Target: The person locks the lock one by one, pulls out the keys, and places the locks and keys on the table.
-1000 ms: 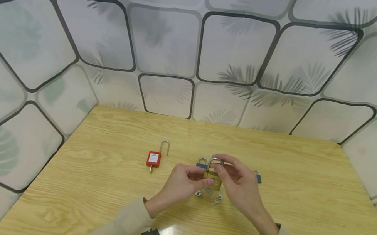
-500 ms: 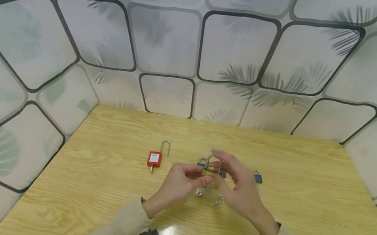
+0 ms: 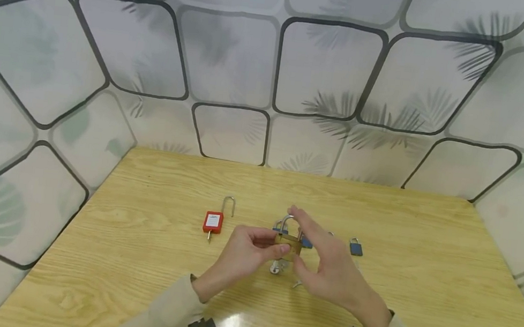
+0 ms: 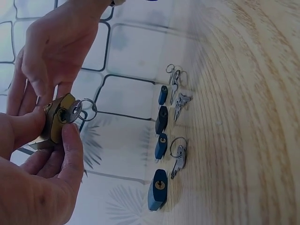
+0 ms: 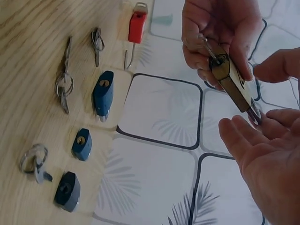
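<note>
While the wooden table (image 3: 154,173) bears the other locks, both hands are raised above it. The right hand (image 3: 335,263), fingers spread apart around the shackle (image 3: 288,219), grips nothing; whether a fingertip touches the metal I cannot tell. Thumb and fingers of the left hand (image 3: 249,251) pinch the brass padlock (image 5: 230,86) by its body, presumably to leave the keyhole end uncovered. The red padlock (image 3: 212,222) lies well apart, to the left. Four blue padlocks (image 4: 158,190) form a row, probably to keep each near the loose keys (image 4: 179,159). One key (image 4: 75,111) sits in the brass padlock's keyhole.
</note>
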Demonstrator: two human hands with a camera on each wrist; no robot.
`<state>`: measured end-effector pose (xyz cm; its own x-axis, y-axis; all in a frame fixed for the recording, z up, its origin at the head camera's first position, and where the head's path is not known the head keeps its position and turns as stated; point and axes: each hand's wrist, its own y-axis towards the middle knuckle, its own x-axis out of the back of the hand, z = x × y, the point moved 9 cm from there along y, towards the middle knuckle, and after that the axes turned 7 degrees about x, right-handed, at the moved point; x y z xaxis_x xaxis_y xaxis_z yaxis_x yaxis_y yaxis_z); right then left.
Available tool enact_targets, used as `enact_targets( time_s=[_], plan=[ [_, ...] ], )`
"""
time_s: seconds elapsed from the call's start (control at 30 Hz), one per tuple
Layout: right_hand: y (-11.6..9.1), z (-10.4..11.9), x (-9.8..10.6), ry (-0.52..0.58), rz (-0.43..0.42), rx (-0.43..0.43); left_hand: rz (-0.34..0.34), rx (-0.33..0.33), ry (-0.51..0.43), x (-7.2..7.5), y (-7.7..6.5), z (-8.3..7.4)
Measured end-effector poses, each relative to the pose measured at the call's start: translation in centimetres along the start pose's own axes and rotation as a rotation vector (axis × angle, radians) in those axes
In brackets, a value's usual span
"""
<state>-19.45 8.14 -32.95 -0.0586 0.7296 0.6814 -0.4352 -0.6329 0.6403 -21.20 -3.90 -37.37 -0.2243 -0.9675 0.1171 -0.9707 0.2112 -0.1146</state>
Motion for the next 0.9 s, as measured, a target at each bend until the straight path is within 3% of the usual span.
enact_targets(
  time_s=[0.2,0.33,0.57,0.9],
  plan=[
    [-0.3,-0.1,-0.9,-0.014,0.171,-0.043,0.012,0.020,-0.039,0.1,0.0,0.1],
    [-0.5,-0.4,-1.4,-0.081,0.249,-0.067,0.020,0.032,-0.069,0.1,0.1,0.3],
    [-0.7,-0.5,-1.5,-0.189,0.213,-0.045,0.016,0.045,-0.047,-0.1,0.0,0.5],
    [-0.8,0.2,-1.4,-0.242,0.159,0.011,0.017,0.035,-0.014,-0.3,-0.3,0.5]
  ],
)
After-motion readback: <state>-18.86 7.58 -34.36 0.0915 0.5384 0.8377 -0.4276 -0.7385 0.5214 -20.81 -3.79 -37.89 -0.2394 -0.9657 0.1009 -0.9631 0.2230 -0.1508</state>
